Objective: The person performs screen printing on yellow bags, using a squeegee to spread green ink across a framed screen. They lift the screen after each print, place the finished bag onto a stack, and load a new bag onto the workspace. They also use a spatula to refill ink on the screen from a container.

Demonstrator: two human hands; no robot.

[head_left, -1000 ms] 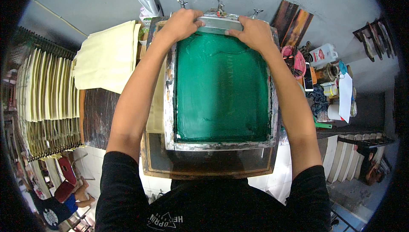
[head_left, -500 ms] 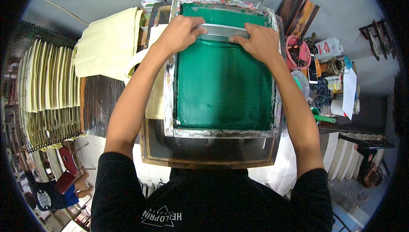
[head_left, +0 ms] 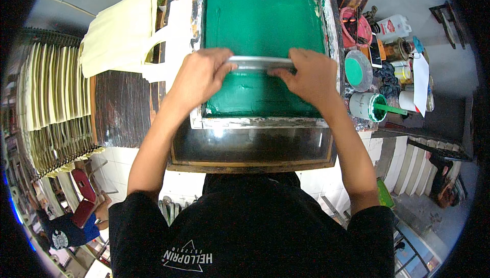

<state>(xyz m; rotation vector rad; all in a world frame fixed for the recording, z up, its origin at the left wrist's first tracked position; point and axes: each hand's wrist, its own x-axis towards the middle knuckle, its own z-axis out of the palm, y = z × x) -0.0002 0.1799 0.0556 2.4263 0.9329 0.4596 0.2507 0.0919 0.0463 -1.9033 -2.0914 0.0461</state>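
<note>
My left hand (head_left: 203,76) and my right hand (head_left: 314,78) are closed on the two ends of a grey-silver squeegee (head_left: 259,63), slightly smeared by motion. It lies across the screen-printing frame (head_left: 263,123), in the nearer half of the mesh. Green ink (head_left: 263,17) coats the mesh on both sides of the blade. The frame's rim is pale and stained with paint. Under its left side shows a pale fabric tote bag (head_left: 176,35), partly hidden by the frame and my left arm.
A stack of cream bags (head_left: 120,35) lies at left, near a rack of hanging cream fabric (head_left: 56,86). On the right are a pot of green ink (head_left: 367,106) with a green stick, a round lid (head_left: 358,71), a phone (head_left: 376,52) and a pink basket (head_left: 355,28). Someone sits at lower left.
Both hands have drawn the squeegee toward me, from the far part of the screen into its nearer half. The view has shifted, so the frame appears higher and the ink pot shows fully.
</note>
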